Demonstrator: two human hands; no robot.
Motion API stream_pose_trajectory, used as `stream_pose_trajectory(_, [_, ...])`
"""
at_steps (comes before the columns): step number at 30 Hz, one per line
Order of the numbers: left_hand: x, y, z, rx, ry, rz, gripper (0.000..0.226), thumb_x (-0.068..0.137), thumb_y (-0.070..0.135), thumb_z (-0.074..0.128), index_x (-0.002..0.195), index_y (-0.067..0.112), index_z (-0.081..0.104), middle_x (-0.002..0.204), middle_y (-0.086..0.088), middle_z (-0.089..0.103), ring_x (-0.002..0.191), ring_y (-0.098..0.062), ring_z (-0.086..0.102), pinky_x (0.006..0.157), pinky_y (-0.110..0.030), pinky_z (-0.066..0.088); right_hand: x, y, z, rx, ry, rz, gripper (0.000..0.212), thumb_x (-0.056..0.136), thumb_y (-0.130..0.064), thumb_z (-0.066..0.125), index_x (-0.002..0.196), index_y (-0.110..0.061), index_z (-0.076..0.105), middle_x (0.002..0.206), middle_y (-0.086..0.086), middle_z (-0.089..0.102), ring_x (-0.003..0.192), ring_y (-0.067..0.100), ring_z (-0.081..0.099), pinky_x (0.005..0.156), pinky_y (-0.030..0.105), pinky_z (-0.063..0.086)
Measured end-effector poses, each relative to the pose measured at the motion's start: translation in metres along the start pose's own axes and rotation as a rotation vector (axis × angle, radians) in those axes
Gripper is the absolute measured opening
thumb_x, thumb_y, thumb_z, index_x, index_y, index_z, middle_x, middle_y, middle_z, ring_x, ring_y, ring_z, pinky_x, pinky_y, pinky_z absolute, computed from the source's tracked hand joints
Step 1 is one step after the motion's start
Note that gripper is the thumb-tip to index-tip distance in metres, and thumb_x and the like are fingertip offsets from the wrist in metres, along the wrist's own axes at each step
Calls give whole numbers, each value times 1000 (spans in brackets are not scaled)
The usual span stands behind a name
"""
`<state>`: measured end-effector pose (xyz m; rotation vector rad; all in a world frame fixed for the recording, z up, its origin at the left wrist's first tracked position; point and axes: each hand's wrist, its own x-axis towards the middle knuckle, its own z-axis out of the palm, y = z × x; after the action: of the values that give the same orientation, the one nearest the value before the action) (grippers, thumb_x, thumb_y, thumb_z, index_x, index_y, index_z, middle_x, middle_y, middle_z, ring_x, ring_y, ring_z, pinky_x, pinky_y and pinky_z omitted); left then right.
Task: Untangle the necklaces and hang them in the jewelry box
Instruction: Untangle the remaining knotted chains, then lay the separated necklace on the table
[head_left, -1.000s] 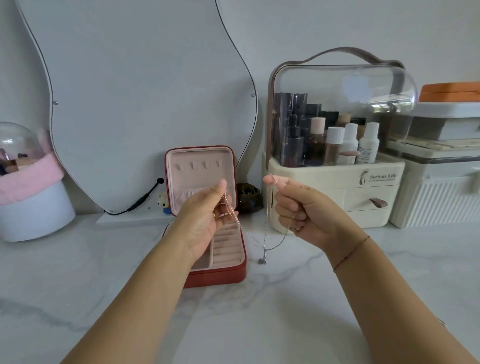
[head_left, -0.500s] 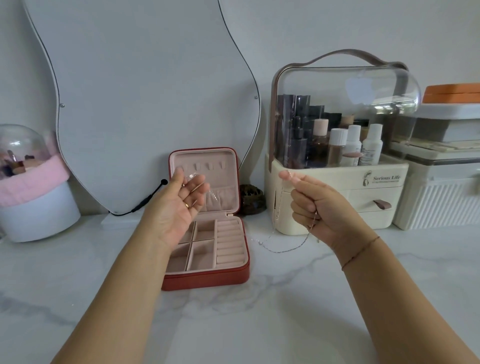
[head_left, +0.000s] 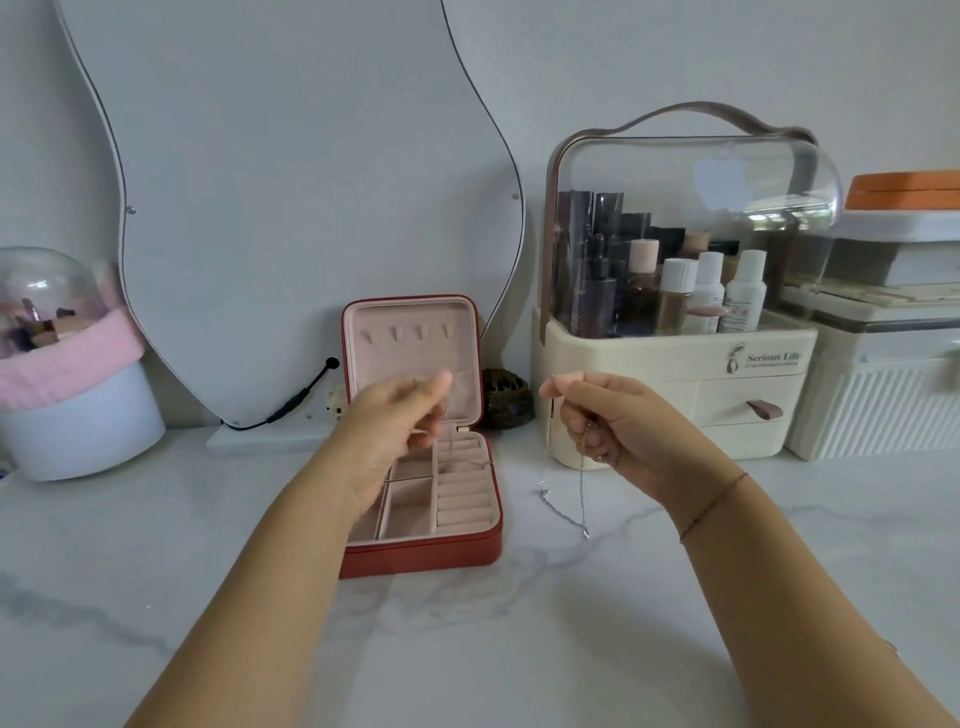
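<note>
Spreading widest under everything is the marble desk (head_left: 519, 649), and on it, just below the left fingers, sits the red jewelry box (head_left: 421, 556), open, its lid upright behind them.

The right hand (head_left: 618, 426) is raised beside the box. Its thumb and forefinger tips (head_left: 550, 387) are pressed together on the top of the silver necklace (head_left: 582, 493), and the lower fingers are curled round the chain further down. From those fingers the chain hangs in a loose loop, and its low end reaches the desk or nearly so.

The left hand (head_left: 389, 421) is smeared by motion in front of the lid. Its fingers look gathered, but I cannot tell whether they pinch anything. A faint strand (head_left: 467, 457) runs from beneath them into the box tray.

Above the left fingertips, a row of small hooks (head_left: 410, 332) lines the lid.

By my judgement, the chain is very light, limp and fine, so it will swing, kink and snag easily. A hard pull could tighten a knot or snap a link. The best hold is a fingertip pinch near the clasp end. The free length should hang straight before it is looped over a hook.
</note>
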<state>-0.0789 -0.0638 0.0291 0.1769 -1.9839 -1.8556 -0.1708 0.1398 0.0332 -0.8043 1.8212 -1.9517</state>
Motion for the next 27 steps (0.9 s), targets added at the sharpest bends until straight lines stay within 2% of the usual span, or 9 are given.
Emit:
stream_pose_trajectory(4, [0, -10, 7, 430, -45, -15, 25, 86, 39, 64, 81, 14, 67, 66, 3, 60, 62, -9, 54, 66, -25, 46, -2, -3, 4, 4, -51, -15, 26, 98, -19, 49, 101, -1, 67, 62, 2, 50, 53, 10, 36, 49, 21, 26])
stream_pose_trajectory(8, [0, -16, 9, 680, -14, 63, 16, 89, 37, 62, 82, 23, 65, 81, 7, 67, 78, -9, 62, 73, -27, 49, -3, -6, 9, 25, -114, 127, 26, 99, -14, 45, 110, 0, 65, 70, 5, 57, 56, 10, 42, 50, 21, 32])
stream_pose_trajectory(9, [-2, -14, 11, 668, 4, 105, 15, 91, 38, 59, 87, 25, 65, 86, 9, 67, 83, -7, 62, 75, -23, 48, -4, -8, 10, 21, -122, 166, 26, 99, -13, 45, 110, 1, 64, 71, 6, 58, 56, 10, 43, 51, 21, 34])
stream_pose_trajectory(11, [-5, -10, 20, 472, -48, 151, 23, 92, 43, 53, 105, 29, 65, 103, 16, 66, 98, 1, 59, 83, -18, 45, -5, -14, 11, 15, -143, 206, 24, 99, -10, 45, 108, 2, 65, 73, 8, 60, 57, 10, 46, 51, 20, 36])
stream_pose_trajectory(14, [-10, -5, 42, 114, -289, 77, 42, 86, 50, 52, 121, 28, 60, 114, 14, 66, 109, 2, 58, 96, -18, 42, -10, -30, 12, 32, -150, 206, 25, 98, -6, 45, 105, 4, 67, 74, 10, 60, 57, 9, 49, 52, 19, 40])
stream_pose_trajectory(17, [-7, -2, 53, 93, -405, 55, 34, 84, 42, 61, 101, 13, 65, 83, 0, 66, 81, -9, 61, 88, -23, 46, -26, -45, 7, -31, -114, 185, 23, 95, -1, 50, 111, 6, 65, 75, 10, 63, 61, 10, 52, 57, 18, 46])
stream_pose_trajectory(19, [-5, 2, 55, 119, -421, 35, 28, 79, 41, 66, 86, 14, 66, 65, 3, 56, 62, -9, 52, 83, -29, 48, -45, -47, -3, -117, -31, 166, 19, 91, 3, 56, 106, 2, 67, 76, 8, 64, 62, 9, 53, 61, 18, 48])
stream_pose_trajectory(22, [-1, 3, 57, 98, -435, 7, 18, 85, 31, 64, 69, 22, 64, 56, 3, 43, 53, -9, 40, 78, -30, 53, -85, -32, -14, -211, 138, 145, 15, 89, 3, 59, 98, -1, 70, 76, 9, 64, 62, 8, 55, 65, 19, 49])
stream_pose_trajectory(27, [9, 4, 64, -55, -377, -134, 18, 89, 23, 60, 77, 11, 56, 52, 7, 39, 49, -7, 36, 71, -26, 51, -145, 2, -11, -197, 404, 103, 13, 88, 3, 62, 85, -5, 72, 70, 10, 69, 60, 13, 64, 61, 21, 54])
